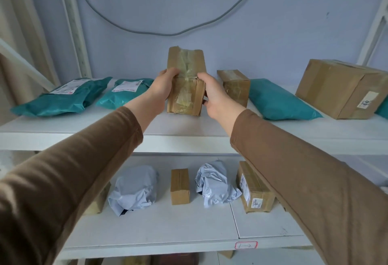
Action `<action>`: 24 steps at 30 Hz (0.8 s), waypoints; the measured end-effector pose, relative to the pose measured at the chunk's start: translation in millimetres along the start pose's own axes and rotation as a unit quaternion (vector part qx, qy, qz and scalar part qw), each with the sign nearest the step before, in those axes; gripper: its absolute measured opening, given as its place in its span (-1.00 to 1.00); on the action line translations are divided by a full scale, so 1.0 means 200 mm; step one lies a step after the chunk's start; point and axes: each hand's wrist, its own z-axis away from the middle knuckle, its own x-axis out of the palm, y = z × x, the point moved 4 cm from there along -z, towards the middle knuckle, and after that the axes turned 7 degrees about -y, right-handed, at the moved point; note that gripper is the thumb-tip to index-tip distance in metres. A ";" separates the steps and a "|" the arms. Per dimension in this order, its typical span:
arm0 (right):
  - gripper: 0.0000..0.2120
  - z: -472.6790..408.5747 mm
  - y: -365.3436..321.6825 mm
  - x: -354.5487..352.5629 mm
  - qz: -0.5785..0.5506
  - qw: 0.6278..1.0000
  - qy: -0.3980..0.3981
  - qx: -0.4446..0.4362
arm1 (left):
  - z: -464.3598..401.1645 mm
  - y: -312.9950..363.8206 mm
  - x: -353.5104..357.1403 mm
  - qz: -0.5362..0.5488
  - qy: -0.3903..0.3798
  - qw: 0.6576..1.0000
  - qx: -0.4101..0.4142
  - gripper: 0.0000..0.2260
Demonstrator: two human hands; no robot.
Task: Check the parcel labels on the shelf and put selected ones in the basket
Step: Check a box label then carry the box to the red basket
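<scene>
A tall brown cardboard parcel (185, 81), wrapped in wrinkled clear tape, stands upright at the middle of the upper shelf (189, 138), its base at the shelf's front part. No label shows on its facing side. At its 9 o'clock lie two teal mailer bags (63, 98) with white labels facing up. At 3 o'clock sit a small taped box (235, 86), a plain teal bag (279, 100) and a large carton (340, 88) bearing a numbered sticker. At 6 o'clock, the lower shelf (168, 227) carries two grey bags (134, 189) and small boxes (180, 187).
</scene>
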 end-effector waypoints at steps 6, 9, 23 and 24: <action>-0.82 0.60 0.00 -0.11 -0.025 0.994 -0.036 -0.096 | 0.60 0.00 0.10 0.014 -0.020 0.993 0.113 -0.60; -0.74 0.92 0.05 -0.19 -0.019 0.990 -0.058 -0.124 | 0.94 -0.02 0.18 0.019 -0.041 0.986 0.159 -0.57; -0.39 1.88 0.62 -0.50 -0.119 0.993 -0.002 -0.018 | 1.93 -0.47 0.35 -0.052 -0.037 0.983 0.175 -0.80; -0.35 1.92 0.67 -0.52 -0.128 0.992 -0.013 -0.005 | 1.95 -0.50 0.35 -0.061 -0.031 0.984 0.163 -0.76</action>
